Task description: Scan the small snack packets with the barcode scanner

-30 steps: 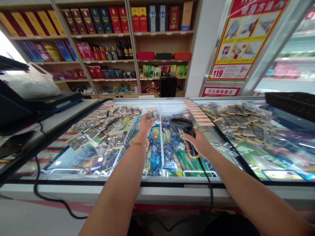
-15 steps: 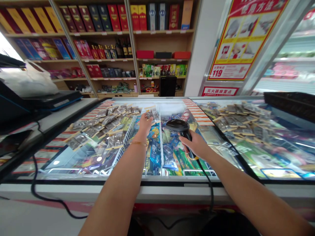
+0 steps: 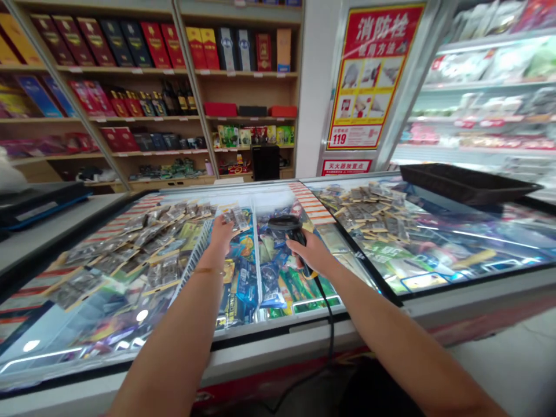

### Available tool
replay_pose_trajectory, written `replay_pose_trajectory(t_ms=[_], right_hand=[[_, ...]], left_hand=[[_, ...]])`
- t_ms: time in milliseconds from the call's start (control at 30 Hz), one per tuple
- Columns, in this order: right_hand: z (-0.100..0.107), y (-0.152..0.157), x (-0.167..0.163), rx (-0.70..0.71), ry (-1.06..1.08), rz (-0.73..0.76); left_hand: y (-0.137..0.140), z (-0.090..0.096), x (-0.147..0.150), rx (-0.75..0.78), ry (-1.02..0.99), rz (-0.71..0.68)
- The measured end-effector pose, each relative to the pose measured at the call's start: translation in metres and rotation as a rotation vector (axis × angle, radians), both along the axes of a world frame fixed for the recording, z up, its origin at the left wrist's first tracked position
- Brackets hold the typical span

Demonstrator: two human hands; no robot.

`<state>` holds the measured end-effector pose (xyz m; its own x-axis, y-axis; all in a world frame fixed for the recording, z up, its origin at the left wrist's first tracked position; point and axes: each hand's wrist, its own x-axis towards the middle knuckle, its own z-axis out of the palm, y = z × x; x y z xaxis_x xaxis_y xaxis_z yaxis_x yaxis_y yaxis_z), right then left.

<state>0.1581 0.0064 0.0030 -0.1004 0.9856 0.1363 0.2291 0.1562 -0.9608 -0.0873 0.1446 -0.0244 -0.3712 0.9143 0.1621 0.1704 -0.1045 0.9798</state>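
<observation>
My left hand (image 3: pixel 222 230) is closed on a small clear packet (image 3: pixel 238 218) with dark contents and a tan edge, held over the glass-topped chest freezer. In my right hand (image 3: pixel 310 250) is a black barcode scanner (image 3: pixel 284 223), gripped by its handle, with its head to the right of the packet. A black cord (image 3: pixel 326 313) runs down from the handle over the freezer's front edge. Similar packets (image 3: pixel 160 231) lie spread on the glass at the left, and another pile of packets (image 3: pixel 373 211) lies at the right.
Below the glass, coloured frozen-food bags (image 3: pixel 245 284) fill white wire baskets. A black tray (image 3: pixel 464 182) sits on the freezer at the back right. Black equipment (image 3: pixel 43 202) stands on the left counter. Shelves of boxed bottles (image 3: pixel 156 43) line the wall behind.
My view has turned to the right, so the whole scene sits further left and more of the right side shows. Both hands keep their holds, the scanner still beside the packet.
</observation>
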Motion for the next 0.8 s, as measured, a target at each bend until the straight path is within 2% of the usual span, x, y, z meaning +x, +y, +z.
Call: replay_pose_trajectory(t_ms=[100, 267, 400, 567, 700, 800], right_hand=[[0.010, -0.002, 0.017, -0.003, 0.117, -0.076], [0.023, -0.022, 0.080, 0.022, 0.156, -0.220], [0.029, -0.045, 0.154, 0.039, 0.164, -0.427], [0.043, -0.077, 0.234, 0.043, 0.202, -0.644], [0.050, -0.099, 0.269, 0.069, 0.216, -0.715], [0.049, -0.107, 0.283, 0.068, 0.229, -0.734]], left_hand=[[-0.012, 0.013, 0.018, -0.145, -0.215, -0.097], [-0.028, 0.030, 0.083, -0.266, -0.226, -0.197], [-0.041, 0.041, 0.164, -0.317, -0.282, -0.443], [-0.068, 0.045, 0.281, -0.357, -0.235, -0.788], [-0.079, 0.040, 0.363, -0.345, -0.195, -0.927], [-0.077, 0.039, 0.405, -0.284, -0.049, -0.970]])
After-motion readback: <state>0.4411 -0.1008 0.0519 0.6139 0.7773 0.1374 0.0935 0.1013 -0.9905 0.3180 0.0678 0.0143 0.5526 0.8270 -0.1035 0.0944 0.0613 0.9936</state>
